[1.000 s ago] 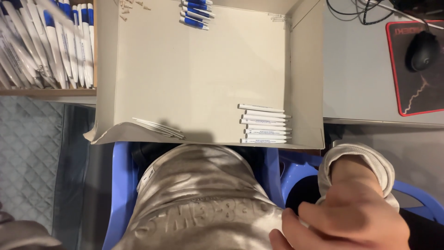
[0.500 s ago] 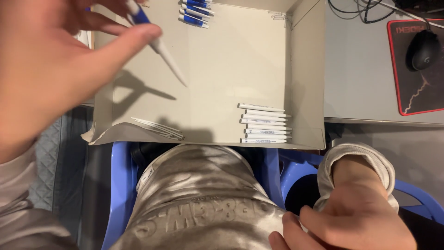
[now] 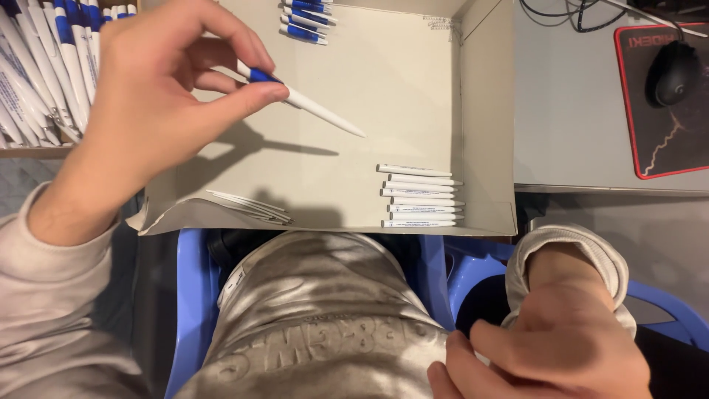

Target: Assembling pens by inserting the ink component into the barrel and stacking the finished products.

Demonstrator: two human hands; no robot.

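Note:
My left hand [image 3: 159, 111] is raised over the left part of an open cardboard box [image 3: 487, 111] and pinches a white pen with a blue band [image 3: 314, 108], tip pointing right and slightly down. Inside the box, several white pen barrels [image 3: 421, 196] lie stacked in a neat row near the front right corner. A few blue and white pens [image 3: 304, 18] lie at the far edge. My right hand [image 3: 546, 347] rests low at the bottom right, by my lap, fingers curled; whether it holds anything is hidden.
A pile of blue and white pens [image 3: 40, 66] fills a container at the far left. Thin white rods [image 3: 247, 205] lie at the box's front left. A black mouse [image 3: 670, 72] sits on a red-edged pad [image 3: 694, 159] on the grey desk. A blue chair [image 3: 196, 295] is under me.
My left hand came into view from the left holding the pen and has moved it right and lower over the box. The right hand has barely shifted.

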